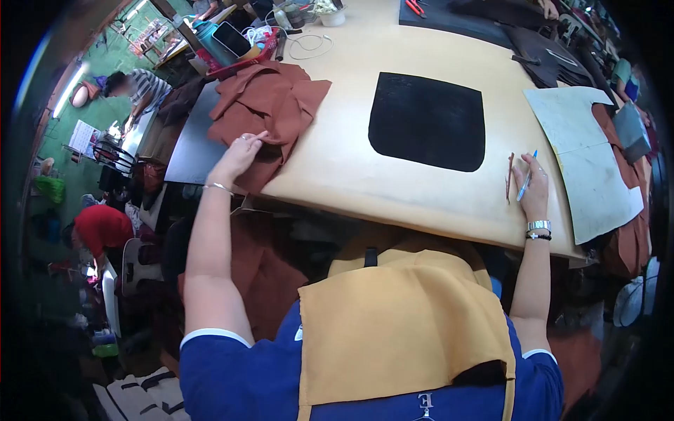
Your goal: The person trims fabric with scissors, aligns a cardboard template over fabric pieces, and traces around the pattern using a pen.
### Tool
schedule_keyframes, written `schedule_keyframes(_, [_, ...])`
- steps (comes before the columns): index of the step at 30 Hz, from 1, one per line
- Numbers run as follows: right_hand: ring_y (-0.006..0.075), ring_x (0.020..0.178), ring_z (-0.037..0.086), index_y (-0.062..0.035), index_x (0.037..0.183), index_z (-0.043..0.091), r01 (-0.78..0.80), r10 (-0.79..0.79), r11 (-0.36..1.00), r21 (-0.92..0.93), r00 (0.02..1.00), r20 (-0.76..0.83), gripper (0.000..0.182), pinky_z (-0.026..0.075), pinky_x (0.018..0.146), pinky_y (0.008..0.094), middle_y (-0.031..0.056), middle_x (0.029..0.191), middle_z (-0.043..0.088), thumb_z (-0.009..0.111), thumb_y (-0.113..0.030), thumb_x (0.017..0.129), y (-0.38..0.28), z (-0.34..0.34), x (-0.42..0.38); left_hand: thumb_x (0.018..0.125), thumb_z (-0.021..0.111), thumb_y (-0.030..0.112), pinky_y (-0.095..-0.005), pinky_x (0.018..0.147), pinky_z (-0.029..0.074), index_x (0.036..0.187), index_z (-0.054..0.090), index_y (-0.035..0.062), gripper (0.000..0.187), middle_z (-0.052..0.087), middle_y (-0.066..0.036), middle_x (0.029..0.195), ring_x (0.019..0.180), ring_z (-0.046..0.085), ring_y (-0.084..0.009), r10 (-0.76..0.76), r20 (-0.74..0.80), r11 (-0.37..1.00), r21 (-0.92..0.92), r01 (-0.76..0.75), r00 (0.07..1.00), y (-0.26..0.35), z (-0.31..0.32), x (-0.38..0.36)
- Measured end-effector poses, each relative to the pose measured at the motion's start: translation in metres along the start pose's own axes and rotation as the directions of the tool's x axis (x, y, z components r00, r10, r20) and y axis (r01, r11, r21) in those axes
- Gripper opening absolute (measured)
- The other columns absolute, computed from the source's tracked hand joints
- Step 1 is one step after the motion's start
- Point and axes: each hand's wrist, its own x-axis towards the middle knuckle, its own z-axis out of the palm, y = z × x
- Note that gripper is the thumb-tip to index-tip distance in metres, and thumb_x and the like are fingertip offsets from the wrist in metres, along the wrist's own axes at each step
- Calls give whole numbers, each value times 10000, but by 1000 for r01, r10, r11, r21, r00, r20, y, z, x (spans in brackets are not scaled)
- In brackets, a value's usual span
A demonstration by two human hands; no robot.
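My left hand (244, 153) is at the near edge of a heap of reddish-brown leather pieces (263, 105), its fingers closed on the edge of one piece. In my right hand (535, 186) is a slim blue-and-white pen (525, 184), held upright-tilted near the table's right side. Just left of that hand lie thin brown strips (510, 179). Between my hands, farther back, a flat black panel (428, 123) with rounded near corners rests on the pale tabletop (337, 161).
Grey-green pattern sheets (586, 161) lie along the right edge over brown leather. A red basket (242, 63) with a bottle and phone stands behind the heap. Red-handled tool (416, 8) sits on a dark mat (456, 24). Other people work at left and far right.
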Motion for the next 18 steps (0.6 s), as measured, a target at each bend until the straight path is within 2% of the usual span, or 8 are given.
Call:
schedule_keyframes(4, [331,1032,620,-44,1121,623,32,-33,999,-15,999,-14,324,450,909,394,181,1136,654,696,-211,854,7,5,0,995,383,280,-450,901,443,1137,609,11,379,614,-262,1012,1021,584,-405,-109,-134,994,1,111,985,-1,-35,30])
schedule_keyframes(6, [337,1028,624,-41,1106,629,50,-49,999,1,998,-31,317,464,902,409,180,1109,664,703,-209,848,10,7,0,982,386,288,-468,841,452,1010,581,-36,379,606,-291,958,984,585,-436,-65,-446,995,37,91,893,11,-55,57])
schedule_keyframes(8, [344,1027,626,-36,1095,634,35,-35,999,-1,999,-21,311,473,900,415,181,1094,669,706,-207,845,3,3,1,973,394,272,-461,813,455,970,567,-40,357,600,-302,958,984,570,-452,-26,-672,983,-153,-104,741,72,-72,79])
schedule_keyframes(12, [353,1008,637,-14,1099,630,12,-10,999,36,998,-60,314,485,902,406,201,1077,666,699,-194,851,11,8,0,958,427,207,-448,766,472,965,587,-44,298,623,-257,863,838,606,-410,107,-711,891,-242,-385,695,195,-61,125])
schedule_keyframes(14, [349,1024,628,-12,1139,612,-94,105,991,97,988,-116,340,478,915,392,204,1081,662,688,-205,869,7,6,-2,949,443,68,-345,753,490,999,603,40,170,608,-132,908,845,604,-268,157,-470,700,-567,-433,869,265,-29,125])
schedule_keyframes(16, [337,1039,622,-10,1154,603,-193,225,965,177,957,-182,350,473,922,378,200,1096,658,681,-215,881,12,5,-2,967,507,169,-328,801,484,1100,567,-9,230,590,-106,924,839,571,-215,398,-498,347,-696,-629,771,327,25,92])
schedule_keyframes(17, [272,1052,622,-8,1159,598,-205,250,955,214,944,-214,351,472,915,349,162,1109,659,645,-260,919,23,10,-2,931,591,260,-323,851,473,1184,546,-19,379,608,-132,1008,903,581,-216,465,-214,370,-835,-408,859,343,46,78])
schedule_keyframes(18, [252,1059,618,-9,1159,598,-259,328,915,308,924,-198,354,470,918,342,150,1112,658,631,-276,929,28,7,-2,874,657,349,-349,909,465,1256,522,1,535,604,-173,1126,1010,593,-265,576,-114,521,-712,-471,810,343,77,72])
